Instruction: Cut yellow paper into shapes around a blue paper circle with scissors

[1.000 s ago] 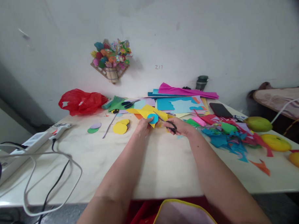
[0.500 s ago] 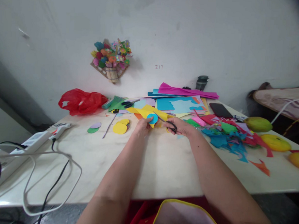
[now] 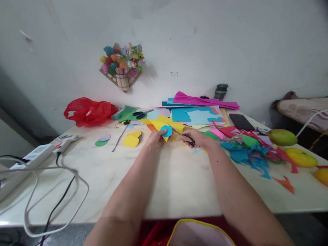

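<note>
My left hand (image 3: 157, 138) pinches a blue paper circle (image 3: 167, 131) flat against a sheet of yellow paper (image 3: 158, 122), the thumb resting on the circle. In my right hand (image 3: 197, 137) is a pair of dark-handled scissors (image 3: 189, 139). Their blades point left to the circle's right edge, at the yellow paper. Whether the blades touch the paper is too small to tell. Left of my hands lie several yellow paper circles (image 3: 131, 141), partly overlapping. Farther left are a green circle (image 3: 101, 143) and a lilac circle (image 3: 104, 137).
Paper scraps (image 3: 246, 154) heap up on the right, near green and yellow fruit (image 3: 301, 157). A black phone (image 3: 241, 121), coloured sheets (image 3: 196, 115), second scissors (image 3: 142, 114) and a red plastic bag (image 3: 90, 112) line the back. Cables and a power strip (image 3: 35, 158) occupy the left.
Both hands stay almost in place, still holding the papers and scissors. The scissors and right hand have shifted very slightly; the view has barely moved.
</note>
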`<state>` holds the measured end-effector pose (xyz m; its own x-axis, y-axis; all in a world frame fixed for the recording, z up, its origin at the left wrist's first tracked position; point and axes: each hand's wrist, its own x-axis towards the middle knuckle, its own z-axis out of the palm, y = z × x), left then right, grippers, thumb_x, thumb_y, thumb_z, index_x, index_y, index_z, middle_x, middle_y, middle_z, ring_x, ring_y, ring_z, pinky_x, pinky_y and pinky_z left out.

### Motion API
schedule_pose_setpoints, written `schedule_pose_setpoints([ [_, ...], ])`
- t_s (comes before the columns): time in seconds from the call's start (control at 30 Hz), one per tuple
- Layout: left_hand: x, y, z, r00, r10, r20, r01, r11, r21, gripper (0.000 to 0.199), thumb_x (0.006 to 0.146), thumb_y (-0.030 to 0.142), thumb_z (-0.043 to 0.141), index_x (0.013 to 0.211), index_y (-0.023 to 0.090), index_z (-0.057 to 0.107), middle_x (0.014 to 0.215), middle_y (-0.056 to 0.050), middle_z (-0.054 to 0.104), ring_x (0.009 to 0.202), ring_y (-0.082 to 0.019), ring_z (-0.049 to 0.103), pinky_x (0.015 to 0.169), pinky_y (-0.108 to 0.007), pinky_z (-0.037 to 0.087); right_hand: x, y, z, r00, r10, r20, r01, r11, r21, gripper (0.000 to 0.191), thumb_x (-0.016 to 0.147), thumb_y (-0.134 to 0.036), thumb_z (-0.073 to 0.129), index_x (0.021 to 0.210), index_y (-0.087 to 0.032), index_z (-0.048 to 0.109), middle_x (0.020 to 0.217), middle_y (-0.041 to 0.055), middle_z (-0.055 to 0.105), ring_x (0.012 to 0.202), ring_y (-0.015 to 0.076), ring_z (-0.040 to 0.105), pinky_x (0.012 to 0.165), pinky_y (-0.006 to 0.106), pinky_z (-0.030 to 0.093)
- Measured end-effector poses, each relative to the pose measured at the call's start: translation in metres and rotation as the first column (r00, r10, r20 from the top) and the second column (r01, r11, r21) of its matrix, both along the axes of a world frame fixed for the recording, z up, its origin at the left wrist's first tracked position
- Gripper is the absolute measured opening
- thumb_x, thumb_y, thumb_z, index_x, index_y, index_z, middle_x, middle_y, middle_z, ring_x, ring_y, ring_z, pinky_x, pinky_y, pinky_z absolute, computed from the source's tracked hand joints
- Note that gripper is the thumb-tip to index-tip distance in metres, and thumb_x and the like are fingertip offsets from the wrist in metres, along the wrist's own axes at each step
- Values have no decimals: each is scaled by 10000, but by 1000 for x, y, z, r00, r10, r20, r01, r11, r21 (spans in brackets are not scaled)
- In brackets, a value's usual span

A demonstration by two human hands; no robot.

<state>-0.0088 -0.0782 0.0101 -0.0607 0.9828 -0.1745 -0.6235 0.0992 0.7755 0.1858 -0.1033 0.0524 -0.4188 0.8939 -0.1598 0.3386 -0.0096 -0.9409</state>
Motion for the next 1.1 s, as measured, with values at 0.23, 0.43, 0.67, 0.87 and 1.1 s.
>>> schedule_pose_setpoints([
  [0.23, 0, -1, 0, 1000, 10, 6, -11, 1000, 11, 247, 704, -58, 757, 854, 130, 699, 854, -77, 762, 862, -249, 771, 856, -351, 640, 1, 1, -3, 1000, -1, -6, 1, 1000, 10, 291, 875, -279, 714, 674, -202, 517, 449, -42, 531, 331, 65, 413, 308, 183, 226],
  [0.43, 3, 2, -5, 1000, 2, 11, -2, 999, 48, 248, 701, -61, 767, 850, 125, 698, 842, -84, 757, 874, -249, 770, 889, -356, 630, -1, 6, -8, 999, -48, 11, 47, 999, 25, 299, 883, -223, 730, 677, -196, 516, 495, -27, 578, 350, 66, 465, 313, 181, 230],
  [0.67, 1, 0, -1, 1000, -9, -12, 9, 1000, 15, 259, 697, -44, 772, 872, 130, 696, 906, -91, 773, 903, -255, 773, 900, -356, 632, -4, 7, -9, 997, -64, -46, 64, 998, -14, 322, 895, -156, 681, 640, -200, 490, 438, -48, 518, 332, 56, 412, 346, 167, 295],
  [0.87, -1, -2, 0, 999, -19, -39, 20, 1000, 24, 201, 737, -34, 748, 854, 118, 688, 861, -77, 770, 753, -201, 756, 824, -331, 648, -4, 5, -7, 996, -58, -64, 56, 998, -26, 309, 860, -224, 692, 632, -205, 485, 418, -43, 499, 345, 63, 410, 343, 164, 293],
  [1.1, -6, -1, 0, 997, -67, -37, 68, 997, 29, 223, 711, -45, 758, 858, 110, 693, 828, -76, 767, 761, -212, 758, 796, -316, 647, 0, 3, -4, 999, 7, -43, -7, 1000, 6, 383, 797, -374, 780, 628, -215, 475, 406, -46, 496, 329, 63, 381, 320, 181, 261],
])
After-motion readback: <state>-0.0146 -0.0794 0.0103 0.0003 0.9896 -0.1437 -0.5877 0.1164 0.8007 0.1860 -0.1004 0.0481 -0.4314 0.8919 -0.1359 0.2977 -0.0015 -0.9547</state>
